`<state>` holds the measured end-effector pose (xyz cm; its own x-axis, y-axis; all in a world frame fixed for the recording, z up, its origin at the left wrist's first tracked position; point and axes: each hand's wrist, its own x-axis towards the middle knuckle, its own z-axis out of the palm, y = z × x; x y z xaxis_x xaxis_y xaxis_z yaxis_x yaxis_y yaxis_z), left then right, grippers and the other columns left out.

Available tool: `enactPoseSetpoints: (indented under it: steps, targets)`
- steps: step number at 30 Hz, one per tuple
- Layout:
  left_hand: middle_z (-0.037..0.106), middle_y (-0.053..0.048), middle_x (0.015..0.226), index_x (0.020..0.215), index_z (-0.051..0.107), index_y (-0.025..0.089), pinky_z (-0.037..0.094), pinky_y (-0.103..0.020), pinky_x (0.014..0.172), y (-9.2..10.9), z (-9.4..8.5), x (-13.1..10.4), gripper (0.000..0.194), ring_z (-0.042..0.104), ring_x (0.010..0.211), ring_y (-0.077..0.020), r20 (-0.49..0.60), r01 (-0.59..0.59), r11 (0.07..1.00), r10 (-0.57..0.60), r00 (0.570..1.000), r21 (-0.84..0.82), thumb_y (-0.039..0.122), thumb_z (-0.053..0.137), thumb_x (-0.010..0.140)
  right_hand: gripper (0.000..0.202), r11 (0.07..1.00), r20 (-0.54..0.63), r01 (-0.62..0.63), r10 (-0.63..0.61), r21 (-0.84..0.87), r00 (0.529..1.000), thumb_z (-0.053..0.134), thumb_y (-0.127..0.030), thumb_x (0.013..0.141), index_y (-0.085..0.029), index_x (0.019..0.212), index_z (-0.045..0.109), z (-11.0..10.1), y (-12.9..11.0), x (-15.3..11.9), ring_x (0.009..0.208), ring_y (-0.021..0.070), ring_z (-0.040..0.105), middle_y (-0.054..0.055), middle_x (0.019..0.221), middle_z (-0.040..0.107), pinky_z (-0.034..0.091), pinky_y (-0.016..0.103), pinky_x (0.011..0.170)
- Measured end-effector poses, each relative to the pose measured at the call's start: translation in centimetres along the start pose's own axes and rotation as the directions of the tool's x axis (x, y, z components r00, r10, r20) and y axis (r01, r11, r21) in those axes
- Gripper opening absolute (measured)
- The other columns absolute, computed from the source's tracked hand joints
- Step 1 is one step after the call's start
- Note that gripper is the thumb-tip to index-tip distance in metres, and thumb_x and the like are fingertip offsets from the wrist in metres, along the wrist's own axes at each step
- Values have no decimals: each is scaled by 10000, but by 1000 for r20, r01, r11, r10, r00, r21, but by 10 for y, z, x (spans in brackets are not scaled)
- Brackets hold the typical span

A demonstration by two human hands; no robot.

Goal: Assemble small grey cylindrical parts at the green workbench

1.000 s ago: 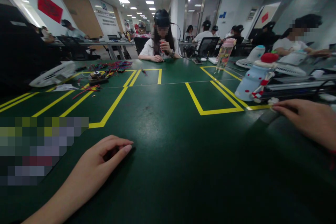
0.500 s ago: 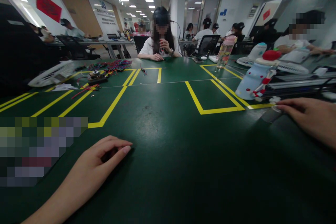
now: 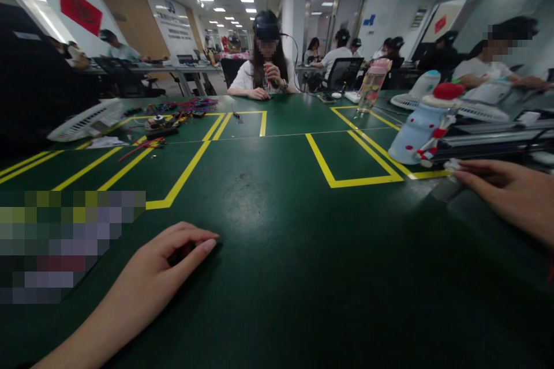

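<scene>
Whitish piece is out to the right, pinched thumb-to-index by the right hand. Barely any change from half a second ago, so I'd call it a steady hold. Left hand is curled, can't tell if it's gripping anything. Loads of green table between them; blue bottle and metal rails crowd the right hand's far side.

Pinches a small whitish object in right hand, with blue bottle beyond the fingers; rests left hand on table.
</scene>
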<state>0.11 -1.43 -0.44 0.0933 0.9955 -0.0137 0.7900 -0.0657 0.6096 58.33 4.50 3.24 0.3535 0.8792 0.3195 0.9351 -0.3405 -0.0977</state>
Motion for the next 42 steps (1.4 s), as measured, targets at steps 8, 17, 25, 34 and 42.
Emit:
enactPoseSetpoints:
  steps: [8, 17, 25, 34, 42]
  targets:
    - [712, -40, 1100, 1045, 745, 290, 533, -331, 823, 2, 0, -2, 377, 661, 1000, -251, -30, -22, 1000, 22, 999, 2, 590, 590, 877, 781, 988, -22, 41, -39, 148, 999, 676, -651, 719, -161, 1307, 524, 23, -6, -33, 953, 283, 679, 180, 1255, 625, 535, 372, 788]
    - [699, -37, 1116, 1067, 726, 287, 521, -358, 863, 1, 1, -1, 386, 651, 1016, -253, -3, -7, 1000, 7, 1000, 4, 595, 582, 885, 636, 862, -90, 68, -27, 502, 996, 769, -415, 711, -176, 1234, 498, 26, -39, -45, 979, 270, 683, 169, 1214, 612, 576, 393, 852]
    - [704, -38, 1093, 1059, 731, 286, 518, -345, 831, 1, 2, -2, 387, 650, 993, -252, -39, -19, 1000, 19, 999, -5, 597, 582, 883, 430, 192, -188, 498, -767, 845, 614, 621, -193, 880, -298, 1258, 444, 16, -190, -131, 1171, 160, 599, 52, 1275, 568, 539, 363, 1002]
    - [672, -49, 1071, 1115, 709, 280, 522, -317, 724, 31, 12, 3, 332, 636, 913, -227, 22, -110, 994, 110, 994, -3, 509, 555, 930, 488, 158, -82, 411, -857, 898, 508, 622, -188, 878, -307, 1311, 429, 24, -208, -140, 1152, 160, 588, 57, 1283, 553, 522, 375, 995]
    - [664, -38, 983, 981, 760, 280, 513, -340, 819, 127, 44, 18, 175, 614, 934, -208, -7, -355, 898, 366, 930, -260, 343, 615, 904, 797, 167, -28, 289, -824, 943, 566, 677, -199, 833, -316, 1426, 157, 23, -213, -143, 1148, 181, 625, 70, 1244, 593, 527, 420, 1003]
